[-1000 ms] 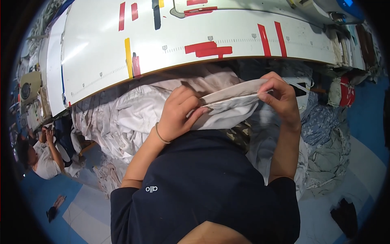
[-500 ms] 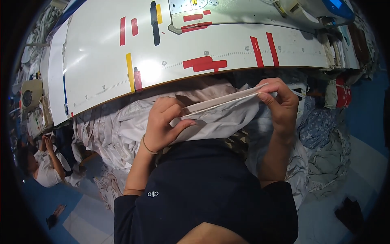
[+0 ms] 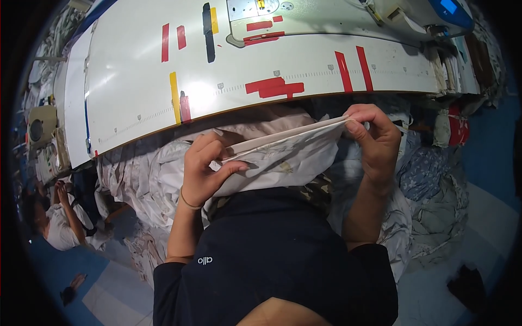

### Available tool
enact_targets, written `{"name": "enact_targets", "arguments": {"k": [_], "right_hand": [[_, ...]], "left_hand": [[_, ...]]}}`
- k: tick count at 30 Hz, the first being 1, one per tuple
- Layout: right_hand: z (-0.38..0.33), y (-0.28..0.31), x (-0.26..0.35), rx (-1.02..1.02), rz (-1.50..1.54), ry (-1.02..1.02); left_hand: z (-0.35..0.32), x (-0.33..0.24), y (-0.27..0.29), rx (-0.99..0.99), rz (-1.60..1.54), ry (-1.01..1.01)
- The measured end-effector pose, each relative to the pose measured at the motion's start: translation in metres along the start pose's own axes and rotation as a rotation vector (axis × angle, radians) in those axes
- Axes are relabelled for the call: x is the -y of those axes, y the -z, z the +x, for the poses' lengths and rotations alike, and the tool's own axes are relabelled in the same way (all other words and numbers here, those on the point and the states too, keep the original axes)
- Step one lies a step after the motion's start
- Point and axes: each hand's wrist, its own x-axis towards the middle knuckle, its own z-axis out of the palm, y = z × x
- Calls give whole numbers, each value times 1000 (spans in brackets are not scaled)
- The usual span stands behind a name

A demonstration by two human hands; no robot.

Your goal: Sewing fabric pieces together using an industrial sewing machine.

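A pale fabric piece with a folded edge stretches between my two hands, below the front edge of the table. My left hand is closed on the left end of that fold, thumb laid along it. The right end is pinched between thumb and fingers of my right hand, held a little higher and farther away. A faint printed pattern shows on the fabric below the fold. Its lower part hangs over my lap, and the fingertips of my left hand are partly hidden behind the cloth.
The white sewing table bears red, yellow and black tape strips and a ruler scale. A sewing machine stands at the far right. Heaped pale cloth lies under the table edge, bluish cloth at right. Another person sits far left.
My left hand has moved left and slightly down along the fabric. More of the folded edge now shows between my hands, and the printed pattern has come into sight. My right hand has barely moved.
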Motion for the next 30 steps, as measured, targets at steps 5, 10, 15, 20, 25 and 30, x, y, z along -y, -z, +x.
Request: {"name": "enact_targets", "arguments": {"k": [5, 10, 15, 20, 25, 30], "right_hand": [[4, 4, -6, 57, 14, -10], [6, 5, -9, 38, 75, -22], [10, 9, -13, 51, 126, -53], [14, -2, -2, 2, 113, -88], [11, -3, 4, 42, -75, -162], [12, 4, 11, -22, -181, 138]], "left_hand": [[5, -4, 0, -41, -80, -7], [3, -1, -1, -41, -103, -18], [3, -2, -1, -48, -106, -7], [-2, -4, 1, -49, -105, -15], [-10, -8, 4, -38, -110, -54], [-4, -10, 0, 13, -102, -113]]}}
